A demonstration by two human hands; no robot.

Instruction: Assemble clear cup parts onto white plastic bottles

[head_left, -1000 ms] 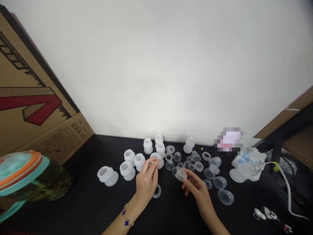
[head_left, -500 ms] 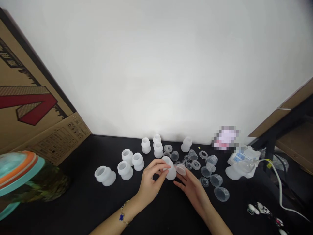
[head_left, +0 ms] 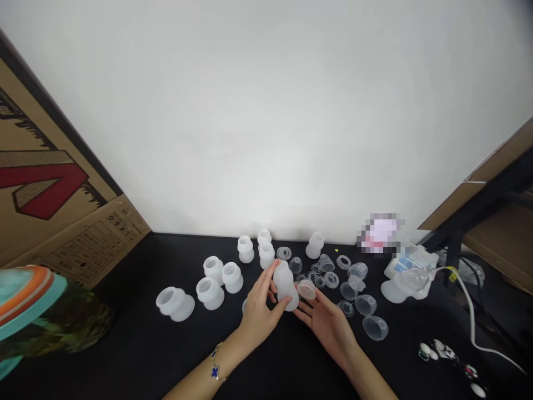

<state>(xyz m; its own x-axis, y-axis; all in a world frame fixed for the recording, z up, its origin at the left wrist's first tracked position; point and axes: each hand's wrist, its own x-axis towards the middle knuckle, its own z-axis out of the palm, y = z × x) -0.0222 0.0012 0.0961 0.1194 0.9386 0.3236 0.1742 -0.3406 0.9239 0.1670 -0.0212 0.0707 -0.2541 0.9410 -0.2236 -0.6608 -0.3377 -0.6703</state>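
Observation:
My left hand (head_left: 261,304) is closed around a frosted white bottle (head_left: 285,286) with a pinched waist, its thumb on the lower bulge and its fingers behind the upper part. Just right of the bottle, a clear round cap (head_left: 307,288) is in my right hand (head_left: 327,322), near the thumb and index finger. My right hand's other fingers reach toward the bottle's base; whether they touch it I cannot tell. Several matching bottles (head_left: 210,293) stand to the left, mouths up. A pale rim (head_left: 244,305) peeks out beside my left hand, mostly hidden.
Clear cups (head_left: 375,328) and rings (head_left: 331,279) lie scattered right of my hands. At far right are a white device (head_left: 410,264), a white cable (head_left: 473,328) and a beaded strap (head_left: 452,361). A teal-lidded jar (head_left: 54,311) and a cardboard box (head_left: 62,178) stand at left.
My left hand has shifted its grip from pinching the bottle's top to wrapping around its side. The bottle now shows more of its side. The cap stays in my right hand.

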